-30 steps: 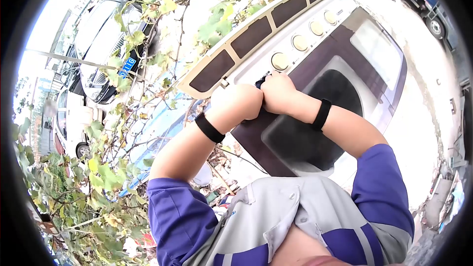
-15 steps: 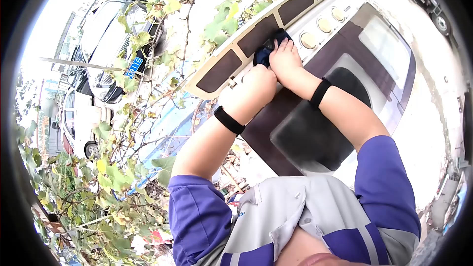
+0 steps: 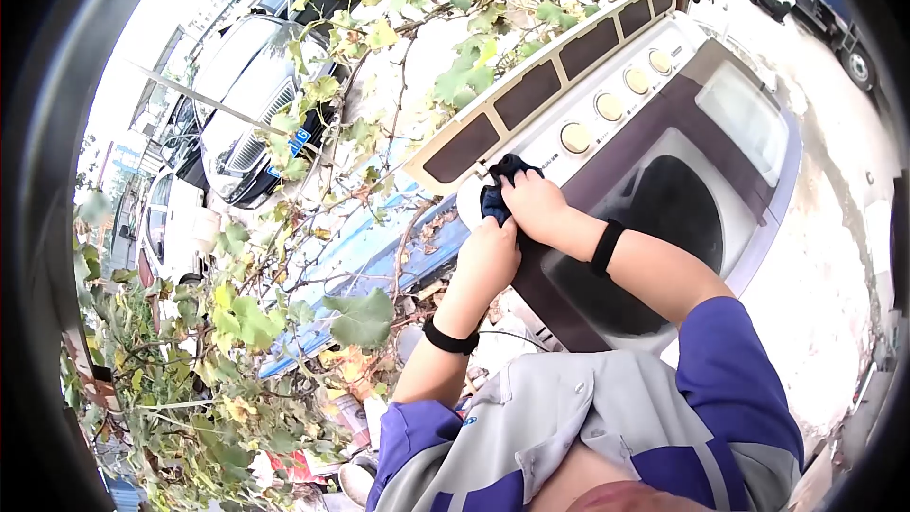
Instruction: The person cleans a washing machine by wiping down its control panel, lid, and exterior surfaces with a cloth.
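- Pinching one dark cloth (image 3: 492,205) at its lower edge with the left hand (image 3: 490,254); clutching its top with the right (image 3: 533,205); both at the washer's (image 3: 629,169) near-left corner
- Four knobs (image 3: 609,106) in one row; two wristbands (image 3: 450,338)
- Panel print too small to read; blue plate (image 3: 289,155) ending in "G"
- Vines (image 3: 363,319) at left, partly covering a car (image 3: 248,112)

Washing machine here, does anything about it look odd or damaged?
Its setting looks odd: the washing machine stands outdoors beside leafy vines, though such appliances usually stay indoors. No clear damage shows; the dark cloth hides part of its panel.
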Demonstrator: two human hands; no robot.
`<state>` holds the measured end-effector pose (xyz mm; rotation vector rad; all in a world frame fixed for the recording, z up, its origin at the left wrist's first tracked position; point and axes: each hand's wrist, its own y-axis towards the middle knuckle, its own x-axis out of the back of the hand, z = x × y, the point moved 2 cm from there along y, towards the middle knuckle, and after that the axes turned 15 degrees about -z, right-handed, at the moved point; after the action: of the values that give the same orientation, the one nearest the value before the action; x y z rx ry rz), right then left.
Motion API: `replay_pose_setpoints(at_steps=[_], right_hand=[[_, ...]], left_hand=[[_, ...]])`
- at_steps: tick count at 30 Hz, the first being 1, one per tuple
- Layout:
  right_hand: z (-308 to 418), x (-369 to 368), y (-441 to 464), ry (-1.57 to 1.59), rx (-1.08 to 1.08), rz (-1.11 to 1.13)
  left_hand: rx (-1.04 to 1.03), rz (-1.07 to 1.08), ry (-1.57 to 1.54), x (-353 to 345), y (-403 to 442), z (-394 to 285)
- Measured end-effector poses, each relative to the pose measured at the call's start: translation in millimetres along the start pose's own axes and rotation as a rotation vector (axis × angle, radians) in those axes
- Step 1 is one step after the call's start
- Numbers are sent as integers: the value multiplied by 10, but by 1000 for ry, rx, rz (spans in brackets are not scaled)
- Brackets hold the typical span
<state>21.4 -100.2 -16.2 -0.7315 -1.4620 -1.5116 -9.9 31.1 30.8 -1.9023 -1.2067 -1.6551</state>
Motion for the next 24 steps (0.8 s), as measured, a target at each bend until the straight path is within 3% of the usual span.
replay_pose_setpoints(at_steps=[2, 4, 8, 10, 12, 13, 15, 16, 18, 20, 21, 24], right_hand=[[106, 264, -63, 229, -26, 19], [93, 385, -72, 591, -88, -174], [117, 591, 232, 382, -37, -481], [17, 305, 379, 175, -88, -451], [79, 17, 314, 83, -159, -89], [202, 81, 307, 36, -121, -30], [446, -8, 200, -141, -26, -8], [579, -71, 107, -190, 12, 44], [861, -8, -118, -179, 153, -71], [1052, 120, -149, 36, 289, 57], [1047, 39, -183, 191, 396, 19], [995, 238, -100, 726, 108, 174]], left_hand=[[45, -67, -114, 106, -238, 28], [39, -186, -120, 193, -310, 47], [17, -511, -75, 292, -114, 122], [51, -567, -55, 77, 1, 346], [129, -492, -90, -98, -98, 463], [141, -481, -125, -135, -191, 462], [170, -445, -252, -211, -449, 436], [287, -394, -325, -229, -624, 435], [335, -462, -441, -307, -938, 546], [421, -427, -395, -244, -1161, 606], [455, -418, -335, -127, -1243, 605], [427, -571, -201, 183, -1367, 702]])
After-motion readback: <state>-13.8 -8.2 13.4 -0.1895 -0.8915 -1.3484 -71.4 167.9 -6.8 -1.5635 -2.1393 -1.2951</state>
